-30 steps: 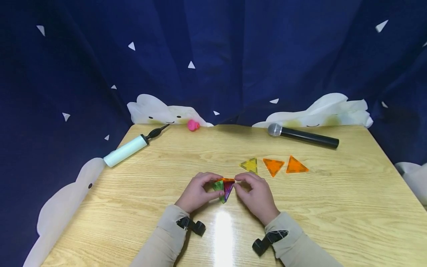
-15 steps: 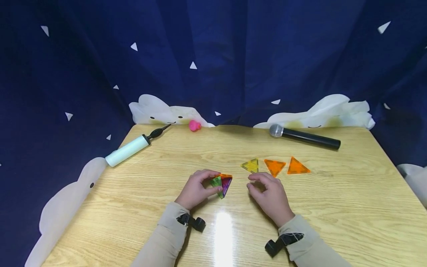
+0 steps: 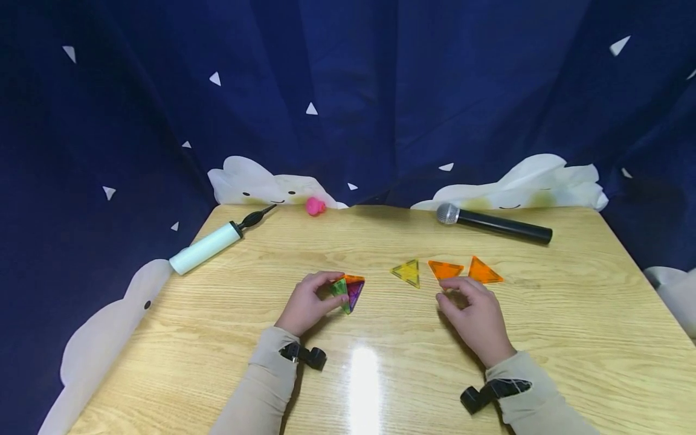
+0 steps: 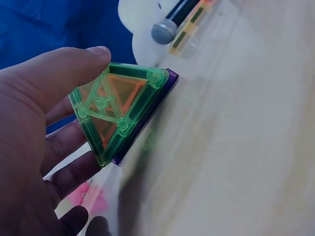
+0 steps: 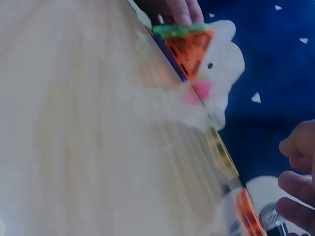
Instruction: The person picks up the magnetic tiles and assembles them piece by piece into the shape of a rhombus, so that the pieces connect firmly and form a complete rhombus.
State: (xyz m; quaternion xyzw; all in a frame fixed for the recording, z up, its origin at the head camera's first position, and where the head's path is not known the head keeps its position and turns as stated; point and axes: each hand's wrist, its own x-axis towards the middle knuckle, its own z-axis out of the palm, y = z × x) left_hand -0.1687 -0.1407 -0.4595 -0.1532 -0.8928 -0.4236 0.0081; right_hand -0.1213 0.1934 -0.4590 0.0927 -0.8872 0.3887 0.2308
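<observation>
While a pale-blue pump (image 3: 205, 248) lies at the left of the head view, the left hand (image 3: 307, 303) pinches joined green, orange and purple triangles (image 3: 354, 293) near the centre. Rightward lie a yellow triangle (image 3: 408, 273) and an orange triangle (image 3: 446, 270); the right hand (image 3: 476, 315), empty with fingers loosely bent, is at that orange one's lower tip. Another orange triangle (image 3: 483, 272) lies right of centre, below a microphone (image 3: 500, 226).

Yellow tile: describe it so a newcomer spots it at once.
On the wooden table, find the black microphone lying near the far edge, toward the right. On its near side, the yellow tile, a flat triangle, is leftmost of three in a row. Colour sets it apart: the middle tile and right tile are both orange.
</observation>
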